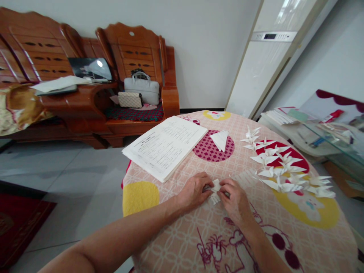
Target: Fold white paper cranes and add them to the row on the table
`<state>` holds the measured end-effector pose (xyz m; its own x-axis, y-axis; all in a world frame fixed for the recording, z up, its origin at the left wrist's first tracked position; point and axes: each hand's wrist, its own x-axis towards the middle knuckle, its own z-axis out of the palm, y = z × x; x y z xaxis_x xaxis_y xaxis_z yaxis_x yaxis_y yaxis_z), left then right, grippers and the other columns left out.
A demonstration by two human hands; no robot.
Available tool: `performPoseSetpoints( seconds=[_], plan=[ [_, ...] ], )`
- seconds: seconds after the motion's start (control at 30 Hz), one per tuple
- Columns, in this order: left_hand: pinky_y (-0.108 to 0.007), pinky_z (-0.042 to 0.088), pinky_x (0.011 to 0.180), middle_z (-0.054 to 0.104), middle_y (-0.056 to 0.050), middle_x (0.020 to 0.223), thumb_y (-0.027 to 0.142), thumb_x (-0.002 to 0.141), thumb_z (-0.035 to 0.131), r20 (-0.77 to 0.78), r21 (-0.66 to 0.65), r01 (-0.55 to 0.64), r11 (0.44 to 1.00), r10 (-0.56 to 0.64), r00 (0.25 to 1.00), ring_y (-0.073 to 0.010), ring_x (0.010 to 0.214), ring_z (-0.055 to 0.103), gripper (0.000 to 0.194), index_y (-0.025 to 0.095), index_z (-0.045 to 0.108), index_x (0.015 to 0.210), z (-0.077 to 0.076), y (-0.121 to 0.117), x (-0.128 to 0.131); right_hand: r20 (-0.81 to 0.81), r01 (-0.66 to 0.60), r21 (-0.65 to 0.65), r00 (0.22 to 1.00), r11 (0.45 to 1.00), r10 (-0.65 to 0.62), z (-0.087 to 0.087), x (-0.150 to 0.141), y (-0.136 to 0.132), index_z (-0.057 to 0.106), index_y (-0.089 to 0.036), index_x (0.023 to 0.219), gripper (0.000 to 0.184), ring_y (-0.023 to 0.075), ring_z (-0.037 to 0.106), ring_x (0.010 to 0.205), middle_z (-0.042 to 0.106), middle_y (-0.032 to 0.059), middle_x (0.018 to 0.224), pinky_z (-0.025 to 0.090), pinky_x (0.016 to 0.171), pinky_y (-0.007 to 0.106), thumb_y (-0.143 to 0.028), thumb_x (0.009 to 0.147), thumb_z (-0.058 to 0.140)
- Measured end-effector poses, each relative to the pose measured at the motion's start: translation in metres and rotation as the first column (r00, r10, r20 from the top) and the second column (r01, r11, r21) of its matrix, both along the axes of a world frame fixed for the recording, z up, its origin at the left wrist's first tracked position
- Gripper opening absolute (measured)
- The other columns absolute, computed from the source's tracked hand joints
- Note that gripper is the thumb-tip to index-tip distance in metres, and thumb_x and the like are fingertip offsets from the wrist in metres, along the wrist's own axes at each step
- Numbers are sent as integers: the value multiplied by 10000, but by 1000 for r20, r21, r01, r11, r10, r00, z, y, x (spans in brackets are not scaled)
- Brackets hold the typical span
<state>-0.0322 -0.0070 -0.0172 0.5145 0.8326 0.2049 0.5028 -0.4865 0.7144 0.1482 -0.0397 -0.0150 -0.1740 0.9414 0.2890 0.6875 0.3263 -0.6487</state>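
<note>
Wooden sofa [82,100]: upper left of frame, against wall; grey handbag [148,91] and a smaller pale purse [130,99] on its right seat.
Round table [170,242]: centre to lower right, patterned pink cloth over it.
Air conditioner [253,68]: tall, white, upper right.
Paper stack [167,146]: printed sheets, left part of table, upper left of the hands.
Paper cranes [280,185]: white group, right side of table, well apart from the fingers.
Left hand [195,191]: middle of frame, fingers curled, thumb and fingertips nearly together, pinching left edge of the small paper.
Right hand [234,199]: just right of centre, fingers bent, thumb close to index, pinching right edge of same paper.
Folded triangle [220,140]: white paper, above the hands, near the stack's right edge.
Small paper [216,185]: partly folded, low over the cloth, between both sets of fingertips; lower printed end sticks out below them, edges hidden by fingers.
</note>
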Motion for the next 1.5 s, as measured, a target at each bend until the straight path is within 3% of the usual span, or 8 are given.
performPoseSetpoints(
  seconds=[0.13,0.3,0.43,0.63,0.73,1.23,1.5],
  plan=[
    [-233,404,692,595,-35,866,112,756,612,-8,7,4,1000,-4,1000,-148,801,536,138,155,668,875,0,1,0,-26,-24,-48,999,999,23,1,6,-2,610,-191,675,165,212,587,932,630,76,978,468,829,346,-72,768,544],
    [-232,402,683,593,-35,870,123,755,619,-14,-5,15,1000,-15,1000,-148,803,536,134,154,666,877,1,1,0,-7,-5,-2,1000,1000,5,1,23,-5,627,-193,744,136,226,595,943,638,85,993,480,826,348,-71,716,574],
    [-235,406,688,597,-40,874,116,752,611,-12,-15,10,1000,-10,1000,-150,803,539,136,155,666,870,2,1,0,19,14,-1,1000,1000,-14,5,34,-5,645,-188,763,120,203,603,768,646,67,818,491,688,306,-108,722,565],
    [-241,409,698,596,-40,880,131,753,617,0,-11,15,1000,-15,1000,-154,817,541,137,160,668,877,2,2,0,-5,3,-236,1000,972,-4,3,31,-6,677,-185,783,136,166,602,567,662,18,626,433,536,250,-220,795,546],
    [-237,405,693,595,-37,871,123,750,621,-5,-15,14,1000,-14,1000,-151,811,539,131,155,667,868,1,2,1,50,28,-282,999,959,-15,2,29,-5,656,-185,764,154,159,577,530,635,5,581,364,481,233,-248,813,525],
    [-235,398,672,589,-32,858,111,731,619,22,-24,7,1000,-7,1000,-144,782,533,160,157,677,872,0,2,0,294,118,-259,955,958,-38,5,23,-3,622,-191,764,218,179,602,599,657,36,658,353,555,257,-268,855,440],
    [-231,388,667,578,-26,835,109,734,621,29,-14,6,1000,-6,1000,-143,785,527,161,156,679,876,-1,2,0,269,64,-267,963,962,11,4,27,-4,592,-203,786,172,180,600,617,645,21,661,352,576,258,-255,852,442]
  ],
)
